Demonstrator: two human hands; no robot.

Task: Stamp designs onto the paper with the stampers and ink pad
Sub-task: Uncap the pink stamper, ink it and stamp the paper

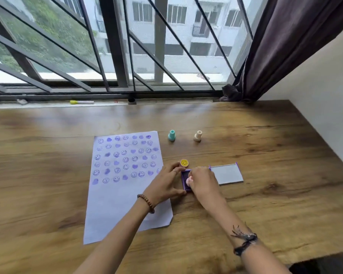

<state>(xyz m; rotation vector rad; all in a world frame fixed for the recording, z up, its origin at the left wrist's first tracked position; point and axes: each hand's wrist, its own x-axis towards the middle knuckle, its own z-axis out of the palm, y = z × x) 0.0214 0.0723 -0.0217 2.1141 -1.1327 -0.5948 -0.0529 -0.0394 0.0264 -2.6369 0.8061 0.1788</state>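
A white paper (115,202) lies on the wooden table, its upper half filled with several rows of purple smiley and heart prints. Right of it sits a purple ink pad (185,177) with its open lid (227,173) folded out to the right. My right hand (202,181) presses a pink stamper (189,181) down onto the pad. My left hand (165,184) holds the pad's left edge with thumb and fingers. A yellow smiley stamper (184,163) lies just behind the pad. A teal stamper (171,135) and a cream stamper (197,136) stand farther back.
The wooden table (275,155) runs to a window sill at the back, where a yellow-capped marker (81,102) lies. A dark curtain (275,48) hangs at the back right beside a white wall. The table's front right edge drops off near my right forearm.
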